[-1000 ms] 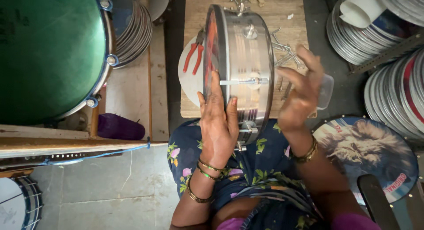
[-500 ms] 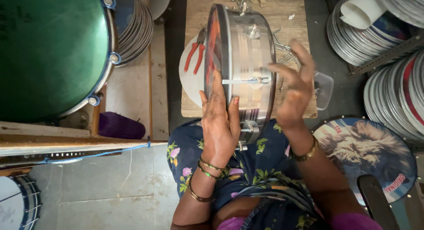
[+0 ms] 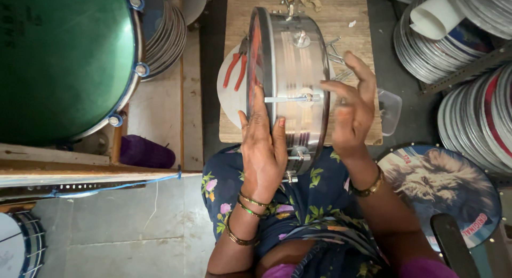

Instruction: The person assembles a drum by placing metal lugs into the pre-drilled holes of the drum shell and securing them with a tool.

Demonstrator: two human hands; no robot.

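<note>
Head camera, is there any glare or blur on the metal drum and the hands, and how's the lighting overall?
In the head view, light is soft and even, with no hard shadows. The metal drum shows pale glare bands along its shiny shell. The left hand is sharp against the rim; the right hand has slightly soft fingertips. The green drum carries a faint sheen, and the frame edges bend slightly.

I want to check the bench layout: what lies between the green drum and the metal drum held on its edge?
In the head view, red-handled pliers on a white disc lie between green drum and metal drum.
</note>
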